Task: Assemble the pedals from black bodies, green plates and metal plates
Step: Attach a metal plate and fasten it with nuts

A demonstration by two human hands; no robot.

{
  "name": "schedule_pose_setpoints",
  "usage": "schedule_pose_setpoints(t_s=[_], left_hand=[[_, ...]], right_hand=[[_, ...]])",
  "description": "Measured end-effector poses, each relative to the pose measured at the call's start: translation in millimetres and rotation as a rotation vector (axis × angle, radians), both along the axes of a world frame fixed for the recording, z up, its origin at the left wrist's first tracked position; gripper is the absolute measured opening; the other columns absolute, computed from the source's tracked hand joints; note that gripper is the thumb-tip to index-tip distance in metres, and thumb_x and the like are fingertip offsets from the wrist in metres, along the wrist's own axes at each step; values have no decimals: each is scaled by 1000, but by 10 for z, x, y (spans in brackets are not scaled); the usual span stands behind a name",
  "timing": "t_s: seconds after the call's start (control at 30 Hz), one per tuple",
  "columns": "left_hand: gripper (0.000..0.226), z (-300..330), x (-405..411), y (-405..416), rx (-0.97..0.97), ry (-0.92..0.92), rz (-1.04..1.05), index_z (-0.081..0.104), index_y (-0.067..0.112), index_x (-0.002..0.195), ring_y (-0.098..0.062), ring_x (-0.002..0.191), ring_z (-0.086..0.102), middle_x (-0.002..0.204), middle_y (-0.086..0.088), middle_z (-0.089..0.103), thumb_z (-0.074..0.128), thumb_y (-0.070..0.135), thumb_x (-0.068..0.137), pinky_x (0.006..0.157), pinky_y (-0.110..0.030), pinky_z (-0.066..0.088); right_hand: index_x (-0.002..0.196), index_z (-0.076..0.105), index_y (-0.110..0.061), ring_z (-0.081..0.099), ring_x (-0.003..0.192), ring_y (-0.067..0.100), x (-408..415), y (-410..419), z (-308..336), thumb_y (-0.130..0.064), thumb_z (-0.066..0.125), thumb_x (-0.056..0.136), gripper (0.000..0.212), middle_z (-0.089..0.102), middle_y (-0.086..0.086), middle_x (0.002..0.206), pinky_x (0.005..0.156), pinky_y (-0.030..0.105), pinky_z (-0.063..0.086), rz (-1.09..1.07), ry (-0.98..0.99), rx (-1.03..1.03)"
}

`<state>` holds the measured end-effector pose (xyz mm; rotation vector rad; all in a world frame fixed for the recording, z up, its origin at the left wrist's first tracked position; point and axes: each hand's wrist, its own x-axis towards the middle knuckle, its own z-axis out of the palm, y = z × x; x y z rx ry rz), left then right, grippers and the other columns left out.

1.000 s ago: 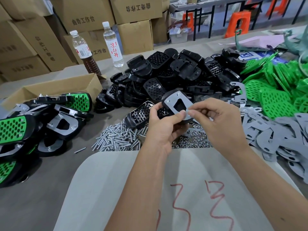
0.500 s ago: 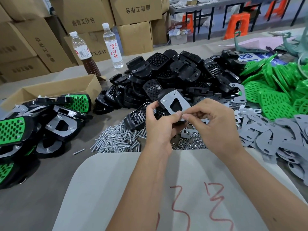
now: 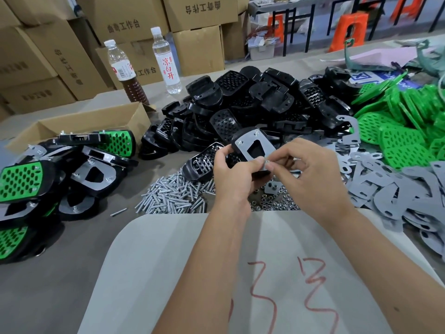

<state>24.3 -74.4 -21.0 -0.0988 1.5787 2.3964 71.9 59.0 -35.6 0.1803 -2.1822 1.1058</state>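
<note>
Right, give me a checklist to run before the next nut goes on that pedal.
1. Pedal held by left hand: ok.
2. Metal plate seated on the body: ok.
3. Two far bolts through the plate: ok.
4. Right hand pinching at the near corner: ok.
5. Nut in that pinch: cannot tell.
6. Spare nuts and bolts pile close by: ok.

Pedal (image 3: pixel 252 147) between both hands — left hand (image 3: pixel 234 175), right hand (image 3: pixel 310 174)

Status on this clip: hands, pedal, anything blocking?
Left hand grips pedal, metal plate up. Right hand pinches at plate's near corner. Nothing blocking.
</note>
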Motion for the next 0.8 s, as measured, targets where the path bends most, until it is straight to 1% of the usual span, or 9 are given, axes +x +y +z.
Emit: schedule_pose_setpoints(t_s=[0.13,0.2,0.3,0.43,0.57,0.67,0.73,0.77,0.8], left_hand=[[50,-2,7,9,17,11,-13,52,16,127,-24,80,77,109,-22,77,67,-10,88,78,-42,66],[49,-11,7,18,22,9,-17,51,17,127,-25,83,77,110,-22,76,66,-10,89,80,-42,66],[51,-12,6,23,36,6,-25,49,19,128,-28,87,76,115,-26,74,65,-11,89,75,-38,65],[52,-10,7,21,41,14,-39,48,20,128,-24,81,77,115,-25,74,64,-12,90,72,-36,64],[51,0,7,31,37,14,-41,46,19,125,-20,76,77,111,-22,74,63,-13,90,72,-37,65],[53,-1,20,61,62,10,-29,44,20,121,-16,70,75,103,-18,73,63,-16,87,67,-34,63],[55,-6,34,78,61,13,-21,44,21,120,-15,68,74,97,-15,73,63,-18,86,66,-32,63],[55,-7,38,82,57,13,-17,44,22,119,-15,67,74,94,-14,73,64,-18,86,66,-33,63],[54,-3,38,82,54,13,-13,44,22,118,-15,67,74,93,-13,73,64,-17,86,66,-33,63]], right_hand=[[97,80,-14,64,82,18,15,-17,22,-4,78,90,12,64,1,84,74,36,55,-8,37,52],[97,81,-14,65,82,16,23,-20,24,-3,78,90,14,65,-1,85,74,33,55,-7,34,51],[96,81,-12,65,82,16,21,-6,25,-2,78,90,12,66,-1,85,74,40,55,0,16,43],[96,80,-10,65,84,20,28,-3,26,-1,76,90,11,65,-1,86,75,44,55,21,-1,20],[94,80,-11,65,83,19,50,-26,25,-1,77,90,11,65,-3,84,74,40,54,8,28,17],[86,78,-11,64,80,19,54,-47,10,-5,81,89,7,65,-3,81,71,33,53,-56,77,10],[79,75,-12,61,76,17,49,-39,-1,-7,84,87,13,64,-2,77,69,25,50,-106,91,3],[77,73,-12,61,75,16,45,-35,-6,-8,84,86,15,63,-2,76,68,24,49,-114,93,-2],[76,72,-13,61,75,15,38,-32,-12,-8,84,86,17,63,-2,76,68,26,51,-108,89,-13]])
